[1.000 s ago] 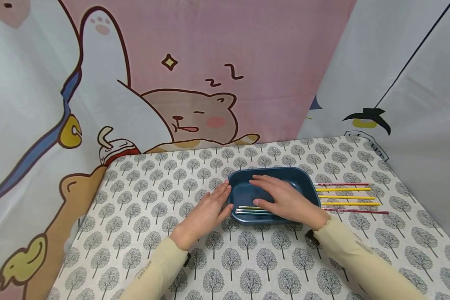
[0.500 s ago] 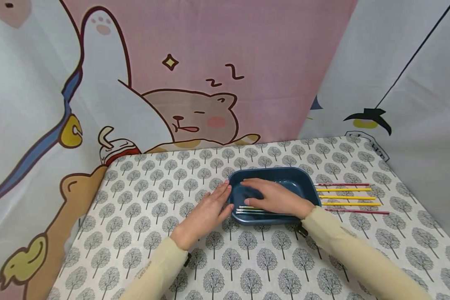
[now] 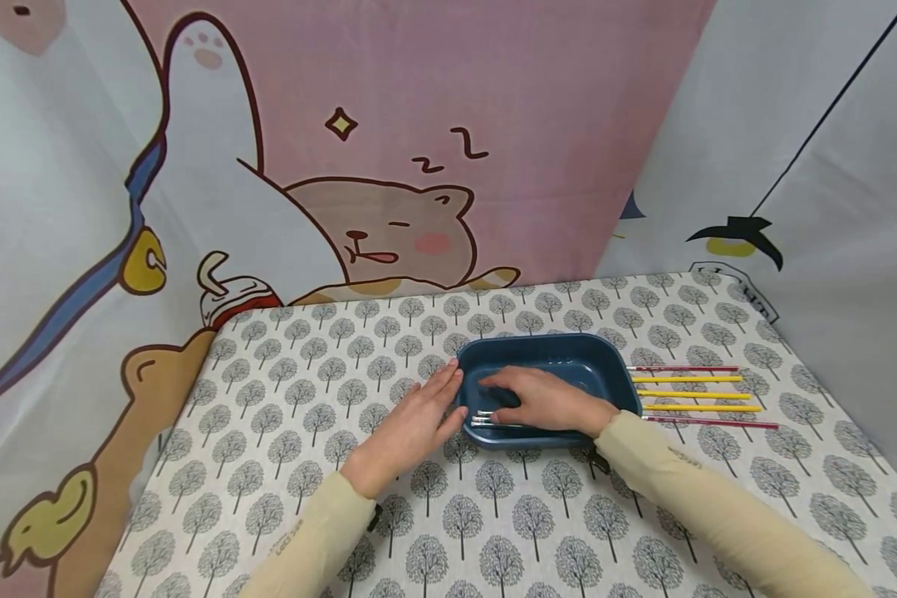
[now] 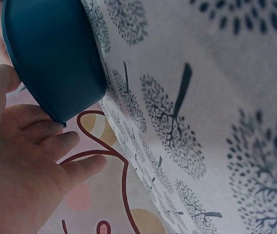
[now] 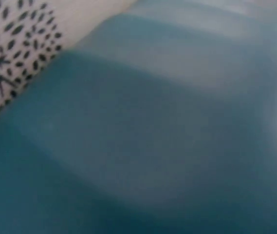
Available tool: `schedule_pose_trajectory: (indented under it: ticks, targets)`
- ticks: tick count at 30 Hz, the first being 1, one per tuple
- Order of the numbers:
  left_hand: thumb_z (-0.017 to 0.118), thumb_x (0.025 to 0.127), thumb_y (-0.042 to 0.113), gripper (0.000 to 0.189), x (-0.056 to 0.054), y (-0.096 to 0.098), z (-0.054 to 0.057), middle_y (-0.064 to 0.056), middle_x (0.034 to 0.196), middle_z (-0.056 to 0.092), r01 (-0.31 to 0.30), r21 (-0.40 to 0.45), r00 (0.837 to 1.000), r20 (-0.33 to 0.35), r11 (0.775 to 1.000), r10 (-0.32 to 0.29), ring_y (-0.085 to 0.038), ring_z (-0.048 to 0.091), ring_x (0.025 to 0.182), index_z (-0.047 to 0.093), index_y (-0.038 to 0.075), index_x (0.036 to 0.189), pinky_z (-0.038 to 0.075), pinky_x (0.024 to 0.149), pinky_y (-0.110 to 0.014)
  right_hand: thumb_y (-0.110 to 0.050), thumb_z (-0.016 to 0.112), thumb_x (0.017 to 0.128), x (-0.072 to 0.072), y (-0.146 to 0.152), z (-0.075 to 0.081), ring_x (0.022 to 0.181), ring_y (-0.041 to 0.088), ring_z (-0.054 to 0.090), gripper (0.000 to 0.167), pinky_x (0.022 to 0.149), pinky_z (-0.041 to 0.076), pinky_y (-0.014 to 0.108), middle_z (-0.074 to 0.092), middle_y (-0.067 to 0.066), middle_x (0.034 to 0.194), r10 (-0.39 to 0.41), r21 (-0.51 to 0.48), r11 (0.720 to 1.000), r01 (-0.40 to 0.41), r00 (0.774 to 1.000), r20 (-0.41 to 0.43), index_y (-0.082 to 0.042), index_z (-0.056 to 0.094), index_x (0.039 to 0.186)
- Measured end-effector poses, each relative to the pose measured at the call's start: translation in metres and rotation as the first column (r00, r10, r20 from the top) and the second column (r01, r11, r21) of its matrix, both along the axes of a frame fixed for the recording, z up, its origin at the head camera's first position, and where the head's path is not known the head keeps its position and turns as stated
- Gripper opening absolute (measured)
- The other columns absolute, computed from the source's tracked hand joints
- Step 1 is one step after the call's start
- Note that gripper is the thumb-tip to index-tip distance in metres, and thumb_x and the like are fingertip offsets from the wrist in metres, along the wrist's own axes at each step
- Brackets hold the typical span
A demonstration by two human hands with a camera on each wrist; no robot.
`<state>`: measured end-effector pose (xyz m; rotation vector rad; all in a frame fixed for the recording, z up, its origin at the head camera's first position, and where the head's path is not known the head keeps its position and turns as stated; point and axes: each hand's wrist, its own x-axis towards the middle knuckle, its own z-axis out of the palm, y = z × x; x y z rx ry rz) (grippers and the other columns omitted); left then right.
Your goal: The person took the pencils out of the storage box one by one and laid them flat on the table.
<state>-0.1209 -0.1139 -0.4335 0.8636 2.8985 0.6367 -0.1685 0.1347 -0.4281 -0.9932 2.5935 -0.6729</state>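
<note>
The slim sticks look light, stiff — best pinched mid-length. The right hand bends over them, hold unclear; the left hand, fingers extended, touches the tray.

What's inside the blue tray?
In the blue tray, silvery ends of slim sticks show along the near wall. The right hand, also inside, covers their other ends, so whether it grips any cannot be seen.

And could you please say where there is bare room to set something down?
The tablecloth is bare left of the left hand, between the blue tray and the backdrop, and between the sleeves. It is crowded right of the tray, with red and yellow sticks, and inside, with the right hand and silver-tipped sticks.
</note>
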Motion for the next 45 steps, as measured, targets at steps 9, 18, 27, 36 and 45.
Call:
schedule_pose_trajectory:
  ticks: [9,18,27,36,45]
  targets:
    - [0.05,0.11,0.035,0.062,0.0,0.001,0.0,-0.011,0.17,0.023,-0.003,0.017,1.0,0.001,1.0,0.003,-0.027,0.027,0.154,0.035,0.001,0.159,0.034,0.119,-0.06,-0.026,0.079,0.094,-0.002,0.007,-0.006,0.114,0.024,0.066,0.046,0.098,0.056,0.046,0.069,0.006,0.127,0.005,-0.004,1.0,-0.005,1.0,0.007,-0.006,0.068,0.134]
    - [0.051,0.11,0.035,0.062,0.001,0.001,0.0,-0.012,0.169,0.024,0.006,0.017,1.0,-0.016,1.0,-0.005,-0.028,0.028,0.154,0.036,0.0,0.159,0.035,0.118,-0.061,-0.015,0.079,0.092,-0.001,0.012,-0.006,0.092,0.012,0.065,0.031,0.08,0.057,0.032,0.071,0.001,0.106,0.026,0.0,1.0,-0.026,0.999,0.018,-0.006,0.074,0.122]
    - [0.051,0.11,0.034,0.062,0.001,0.0,-0.001,-0.013,0.169,0.023,0.004,0.023,1.0,-0.013,1.0,-0.004,-0.032,0.03,0.153,0.036,-0.001,0.159,0.035,0.118,-0.062,-0.007,0.078,0.091,-0.001,0.014,-0.007,0.082,0.006,0.061,0.02,0.073,0.055,0.029,0.067,-0.005,0.093,0.046,0.012,0.999,-0.046,0.999,-0.004,-0.009,0.076,0.111]
    - [0.051,0.11,0.035,0.062,0.001,0.001,-0.001,-0.012,0.169,0.023,0.005,0.015,1.0,-0.019,1.0,-0.005,-0.03,0.031,0.153,0.037,-0.001,0.158,0.036,0.118,-0.061,-0.005,0.076,0.092,0.0,0.013,-0.007,0.075,0.003,0.057,0.012,0.068,0.051,0.027,0.066,-0.008,0.089,0.027,0.013,1.0,-0.028,0.999,0.033,-0.012,0.077,0.102]
    - [0.052,0.11,0.036,0.062,0.0,0.002,0.001,-0.01,0.169,0.021,-0.009,-0.005,1.0,-0.01,1.0,0.009,-0.027,0.029,0.154,0.037,0.0,0.158,0.034,0.119,-0.06,-0.005,0.075,0.093,0.0,0.014,-0.009,0.075,0.003,0.055,0.011,0.067,0.05,0.026,0.063,-0.009,0.088,0.043,0.0,0.999,-0.043,0.999,0.019,-0.015,0.076,0.098]
